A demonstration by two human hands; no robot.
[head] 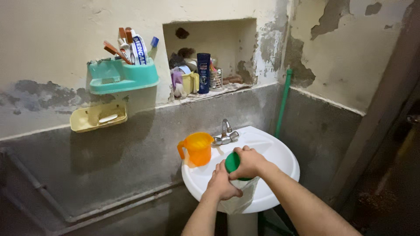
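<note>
Gripping a clear plastic bottle [239,196] over the white pedestal sink [280,153], the left hand [222,183] wraps its fingers around the bottle's body, closed tight on it. The right hand [248,162] curls over the green cap [232,162] on top of the bottle, fingers bent around it so only one edge of the cap shows. Both hands touch each other above the basin's front half. An orange plastic jug [197,147] stands on the sink's left rim, just beside the metal tap [225,133]. On the wall above, a teal holder [122,78] carries toothbrushes and a toothpaste tube, with a yellow soap dish [97,117] below it. A wall niche [210,57] holds a dark blue bottle and other toiletries. A green pipe [283,102] runs down the corner.
</note>
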